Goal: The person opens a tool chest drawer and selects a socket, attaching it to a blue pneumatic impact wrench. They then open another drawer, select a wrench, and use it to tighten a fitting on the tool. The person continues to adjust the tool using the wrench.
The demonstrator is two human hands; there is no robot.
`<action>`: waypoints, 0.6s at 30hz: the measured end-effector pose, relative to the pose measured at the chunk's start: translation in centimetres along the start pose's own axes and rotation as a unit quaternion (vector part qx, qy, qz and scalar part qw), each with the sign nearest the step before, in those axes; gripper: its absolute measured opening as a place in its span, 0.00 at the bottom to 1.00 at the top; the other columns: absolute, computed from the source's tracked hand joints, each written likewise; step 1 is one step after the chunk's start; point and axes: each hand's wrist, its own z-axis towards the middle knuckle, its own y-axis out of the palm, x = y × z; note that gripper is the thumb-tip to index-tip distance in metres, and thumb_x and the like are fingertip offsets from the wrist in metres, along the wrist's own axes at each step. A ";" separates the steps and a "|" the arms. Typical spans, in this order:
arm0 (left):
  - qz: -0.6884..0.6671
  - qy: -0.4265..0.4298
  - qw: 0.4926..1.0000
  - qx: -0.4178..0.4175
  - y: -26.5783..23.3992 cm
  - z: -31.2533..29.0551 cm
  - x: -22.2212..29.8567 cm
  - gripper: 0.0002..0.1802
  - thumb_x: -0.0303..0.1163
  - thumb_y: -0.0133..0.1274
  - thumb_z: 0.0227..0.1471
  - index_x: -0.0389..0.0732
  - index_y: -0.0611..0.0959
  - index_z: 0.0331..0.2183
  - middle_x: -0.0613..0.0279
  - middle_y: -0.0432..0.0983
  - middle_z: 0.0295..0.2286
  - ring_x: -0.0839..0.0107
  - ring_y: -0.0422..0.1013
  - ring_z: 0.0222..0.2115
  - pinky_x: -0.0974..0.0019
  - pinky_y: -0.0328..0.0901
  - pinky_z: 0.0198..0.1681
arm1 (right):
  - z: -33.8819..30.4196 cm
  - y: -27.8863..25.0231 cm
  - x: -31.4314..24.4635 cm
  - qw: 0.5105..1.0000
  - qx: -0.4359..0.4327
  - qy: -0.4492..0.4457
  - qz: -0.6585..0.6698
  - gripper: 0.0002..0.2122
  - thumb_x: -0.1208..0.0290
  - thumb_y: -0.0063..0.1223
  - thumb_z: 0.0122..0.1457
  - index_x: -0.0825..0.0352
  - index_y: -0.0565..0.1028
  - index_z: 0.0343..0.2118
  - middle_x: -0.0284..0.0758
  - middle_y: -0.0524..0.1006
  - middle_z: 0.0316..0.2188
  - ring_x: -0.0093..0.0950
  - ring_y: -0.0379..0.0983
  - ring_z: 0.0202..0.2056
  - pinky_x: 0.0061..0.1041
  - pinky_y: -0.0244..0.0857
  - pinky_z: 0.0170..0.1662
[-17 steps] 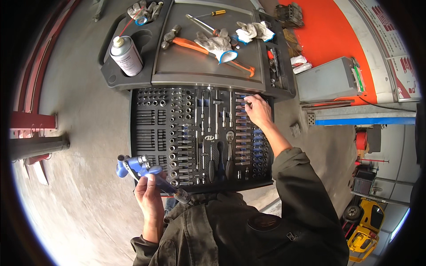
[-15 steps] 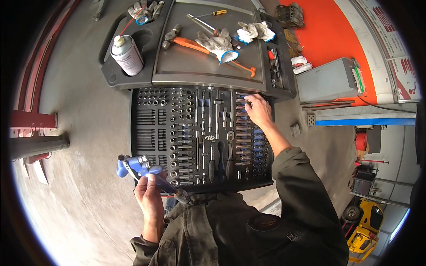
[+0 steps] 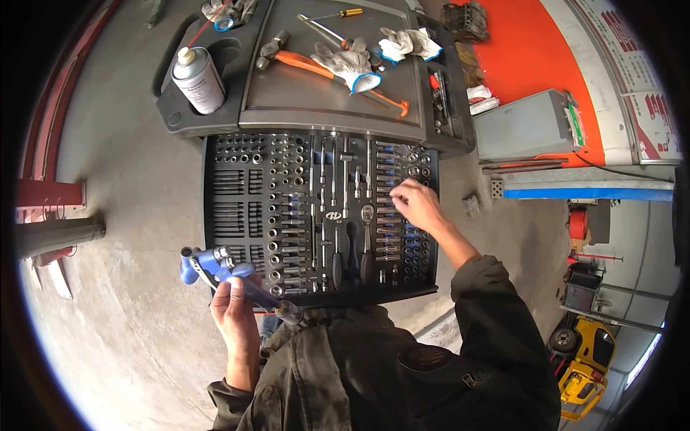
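Observation:
My left hand point(image 3: 234, 310) is closed round a blue tool point(image 3: 233, 271) with a silver lever and metal fittings, a long body and a metal end near my jacket. I cannot tell its exact kind. It is held over the near left corner of the open tool drawer point(image 3: 402, 291). My right hand point(image 3: 418, 205) is over the drawer's right side, fingers curled together at a column of long sockets point(image 3: 389, 223). What they grip, if anything, is hidden. Beside that column lie a ratchet point(image 3: 367, 244) and shorter sockets point(image 3: 417, 251), set in black foam.
Beyond the drawer, the cart top point(image 3: 316, 100) carries an orange-handled hammer point(image 3: 302, 61), work gloves point(image 3: 352, 65), a screwdriver point(image 3: 351, 13) and an orange hooked tool point(image 3: 394, 102). A spray can point(image 3: 198, 81) stands in the left side tray. A grey metal box point(image 3: 517, 126) is at the right.
My right hand has moved nearer along the socket column, from its far end toward the middle. My left hand keeps the blue tool. The whole view has shifted slightly.

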 end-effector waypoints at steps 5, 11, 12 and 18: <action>-0.006 -0.007 1.000 -0.016 0.0 0.3 -0.1 0.14 0.34 0.54 0.65 0.32 0.81 0.44 0.57 0.81 0.40 0.65 0.78 0.41 0.61 0.71 0.52 | -2.8 0.3 -1.2 0.999 -0.022 -0.013 -0.045 0.09 0.70 0.60 0.58 0.63 0.81 0.41 0.36 0.78 0.39 0.38 0.78 0.41 0.38 0.73 0.45; -0.003 0.006 1.000 -0.031 -0.1 0.2 -0.2 0.14 0.34 0.54 0.65 0.32 0.81 0.44 0.56 0.81 0.40 0.66 0.77 0.41 0.60 0.70 0.52 | -2.9 0.9 -1.3 0.995 -0.051 0.001 -0.088 0.12 0.70 0.59 0.58 0.64 0.80 0.45 0.34 0.75 0.43 0.34 0.75 0.47 0.38 0.71 0.49; -0.001 0.007 0.999 -0.031 0.0 0.1 -0.1 0.14 0.34 0.54 0.65 0.32 0.81 0.44 0.56 0.81 0.40 0.66 0.77 0.41 0.60 0.70 0.52 | -3.0 1.1 -1.5 0.994 -0.051 -0.003 -0.097 0.12 0.70 0.58 0.58 0.64 0.79 0.45 0.34 0.75 0.43 0.34 0.75 0.48 0.38 0.71 0.50; 0.008 -0.001 0.999 -0.041 0.4 -0.1 0.5 0.16 0.36 0.54 0.65 0.31 0.81 0.44 0.55 0.81 0.40 0.66 0.77 0.41 0.61 0.70 0.51 | -2.9 1.5 -1.1 0.990 -0.067 -0.030 -0.119 0.14 0.70 0.58 0.58 0.66 0.79 0.47 0.36 0.73 0.43 0.35 0.73 0.49 0.39 0.70 0.52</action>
